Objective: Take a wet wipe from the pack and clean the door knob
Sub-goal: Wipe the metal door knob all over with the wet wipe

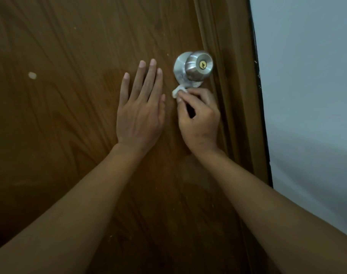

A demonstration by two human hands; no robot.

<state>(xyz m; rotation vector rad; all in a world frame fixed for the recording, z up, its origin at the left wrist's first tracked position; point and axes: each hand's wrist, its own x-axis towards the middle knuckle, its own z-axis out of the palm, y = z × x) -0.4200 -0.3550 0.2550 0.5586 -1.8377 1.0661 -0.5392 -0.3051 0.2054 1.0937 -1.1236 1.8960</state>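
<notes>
Your right hand pinching the wet wipe under the door knob, left hand open flat on the door just left

What my hands and the edges keep from view

Most of the wet wipe is tucked inside my right hand, so only a crumpled white corner shows; where it touches the door knob lies under the knob, unseen. My left hand covers the door beneath it. Both my forearms run off the bottom edge, and the door is cut off at the top and left.
</notes>
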